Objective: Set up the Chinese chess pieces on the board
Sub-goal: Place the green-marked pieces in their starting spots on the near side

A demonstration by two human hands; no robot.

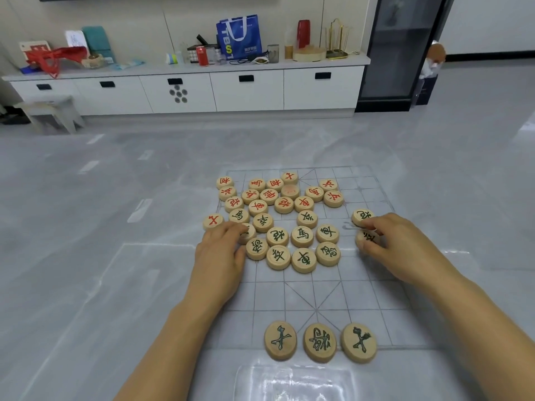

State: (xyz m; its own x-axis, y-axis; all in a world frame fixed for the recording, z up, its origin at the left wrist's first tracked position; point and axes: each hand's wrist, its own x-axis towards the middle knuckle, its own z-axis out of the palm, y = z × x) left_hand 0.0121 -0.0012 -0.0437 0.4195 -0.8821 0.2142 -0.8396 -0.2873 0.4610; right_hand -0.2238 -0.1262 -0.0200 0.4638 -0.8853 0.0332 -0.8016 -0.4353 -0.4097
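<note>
Both hands are in the pile (302,236): my left hand (223,253) pinches a green piece (249,233) at its left edge, and my right hand (396,244) curls round a second piece (367,237) at the right of the board (341,302). Only a near trio (320,342) stands on my back row; every other piece, red and green, lies clustered mid-board, unplaced.

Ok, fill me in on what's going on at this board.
A person is setting up Chinese chess. Three green pieces already stand in a row at the board's near edge. The other pieces lie bunched mid-board, red ones farther off, green nearer. The left hand's fingertips cover a half-hidden piece at the bunch's left side; whether it grips is unclear. The right hand pinches an outlying piece to the right, just nearer than a second outlier.
</note>
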